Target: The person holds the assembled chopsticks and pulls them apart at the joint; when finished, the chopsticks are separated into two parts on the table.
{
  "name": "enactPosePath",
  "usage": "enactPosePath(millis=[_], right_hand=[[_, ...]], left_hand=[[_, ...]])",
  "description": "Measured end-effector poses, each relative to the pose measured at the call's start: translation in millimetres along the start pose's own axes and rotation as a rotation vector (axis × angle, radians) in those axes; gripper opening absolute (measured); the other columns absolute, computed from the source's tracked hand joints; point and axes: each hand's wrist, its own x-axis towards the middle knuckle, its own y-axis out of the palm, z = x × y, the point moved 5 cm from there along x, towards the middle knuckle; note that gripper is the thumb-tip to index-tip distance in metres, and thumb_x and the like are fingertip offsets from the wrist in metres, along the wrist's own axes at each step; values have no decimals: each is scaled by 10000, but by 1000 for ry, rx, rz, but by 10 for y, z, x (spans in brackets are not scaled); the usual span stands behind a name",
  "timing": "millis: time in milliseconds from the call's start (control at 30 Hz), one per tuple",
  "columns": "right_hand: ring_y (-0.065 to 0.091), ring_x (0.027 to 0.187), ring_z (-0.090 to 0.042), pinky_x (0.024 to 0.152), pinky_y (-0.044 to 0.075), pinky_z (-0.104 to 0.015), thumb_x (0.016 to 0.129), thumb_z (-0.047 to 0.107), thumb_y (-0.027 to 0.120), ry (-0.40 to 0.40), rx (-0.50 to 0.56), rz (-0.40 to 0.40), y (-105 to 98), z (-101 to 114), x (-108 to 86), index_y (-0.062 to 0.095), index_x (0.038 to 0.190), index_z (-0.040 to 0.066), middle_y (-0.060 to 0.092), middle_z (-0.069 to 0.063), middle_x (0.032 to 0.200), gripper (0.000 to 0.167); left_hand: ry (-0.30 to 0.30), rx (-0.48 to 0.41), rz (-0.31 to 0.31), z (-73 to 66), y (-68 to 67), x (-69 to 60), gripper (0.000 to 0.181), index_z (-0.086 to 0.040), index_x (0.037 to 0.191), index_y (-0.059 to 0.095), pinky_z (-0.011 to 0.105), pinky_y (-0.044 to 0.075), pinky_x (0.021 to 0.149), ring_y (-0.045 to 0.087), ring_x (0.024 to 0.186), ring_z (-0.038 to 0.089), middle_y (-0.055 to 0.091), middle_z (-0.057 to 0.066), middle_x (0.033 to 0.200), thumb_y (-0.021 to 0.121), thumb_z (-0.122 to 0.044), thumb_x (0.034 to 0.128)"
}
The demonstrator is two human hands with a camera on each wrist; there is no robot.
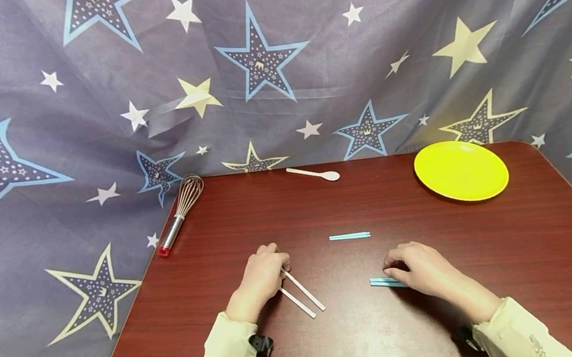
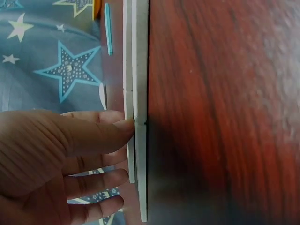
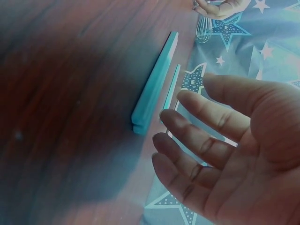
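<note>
Left fingers (image 2: 98,183) pinched white chopsticks (image 2: 140,61); right fingers (image 3: 197,140) loosely spread, held nothing, sat near blue chopsticks (image 3: 153,91).

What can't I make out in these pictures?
Head view: upper ends of the white chopsticks, hidden by the left hand.
Head view: right ends of the nearer blue chopsticks, hidden by the right hand.
Left wrist view: the white chopsticks' opposite ends, cut off by the top edge.
Left wrist view: what the orange thing is, cut off by the top edge.
</note>
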Motion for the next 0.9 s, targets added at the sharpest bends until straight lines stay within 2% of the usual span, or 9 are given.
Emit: enactPosePath(millis=[267, 600, 900], right_hand=[[631, 797, -173, 715, 496, -396, 839, 193, 749, -4, 6, -4, -10, -3, -9, 697, 833, 221, 630, 138, 791, 59], [628, 785, -165, 708, 497, -390, 846, 204, 743, -6, -1, -6, -10, -16, -14, 696, 832, 222, 627, 139, 788, 53], [628, 782, -165, 701, 495, -386, 847, 206, 743, -5, 4, -9, -12, -22, -24, 696, 832, 230, 625, 146, 785, 54]], left_hand=[[3, 54, 23, -63, 3, 23, 204, -188, 706, 618, 393, 425, 629, 530, 814, 296, 498, 22, 792, 782, -68, 721], [30, 78, 29, -86, 16, 42, 280, -191, 646, 542, 394, 427, 627, 528, 816, 288, 479, 32, 783, 772, -41, 698], [38, 101, 13, -85, 11, 47, 243, -162, 691, 565, 398, 449, 622, 536, 797, 282, 488, 29, 787, 756, -14, 722]])
